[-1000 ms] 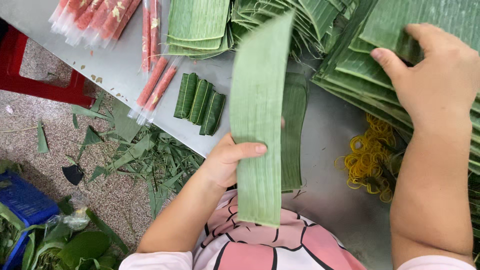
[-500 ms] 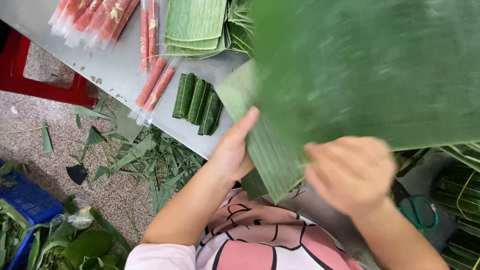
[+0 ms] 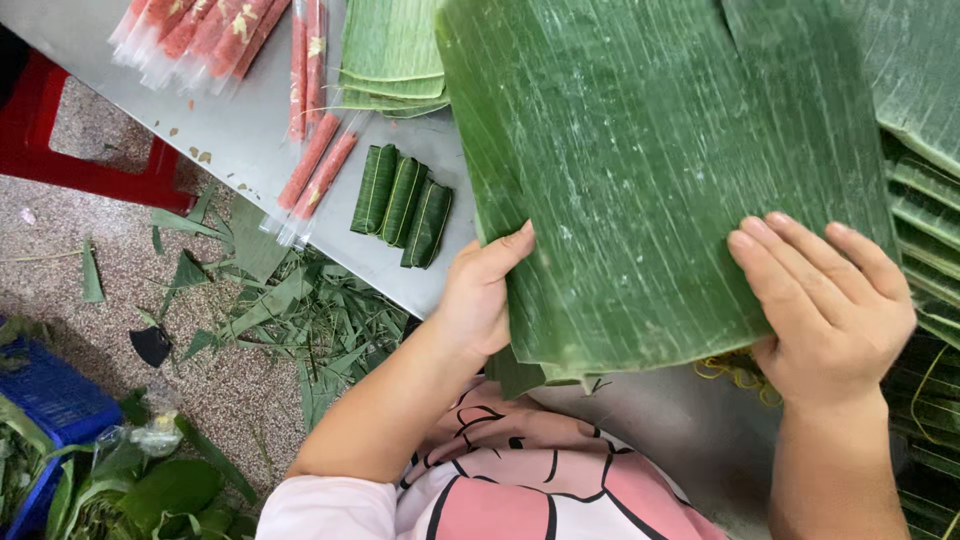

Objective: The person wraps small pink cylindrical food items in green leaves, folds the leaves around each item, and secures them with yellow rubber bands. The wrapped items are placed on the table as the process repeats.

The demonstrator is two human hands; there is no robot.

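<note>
A broad green banana leaf (image 3: 650, 170) is held flat in front of me over the steel table (image 3: 240, 140). My left hand (image 3: 480, 290) grips its left edge, thumb on top. My right hand (image 3: 830, 300) holds its lower right edge, fingers spread over the surface. A narrower leaf strip (image 3: 515, 372) pokes out beneath the big leaf near my left hand. Three small leaf-wrapped rolls (image 3: 402, 205) lie on the table just left of my left hand.
Red sausages in clear wrappers (image 3: 205, 30) lie at the table's far left, two more (image 3: 318, 170) beside the rolls. Stacked cut leaves (image 3: 392, 55) lie behind, more leaf piles (image 3: 925, 190) at right. Yellow rubber bands (image 3: 735, 368) peek below the leaf. Leaf scraps (image 3: 300, 320), a red stool (image 3: 70, 150) and a blue crate (image 3: 50, 390) are on the floor.
My right hand took a broad leaf off the right-hand stack and brought it over the narrow strip. Both hands now hold the broad leaf flat, and it covers most of the strip.
</note>
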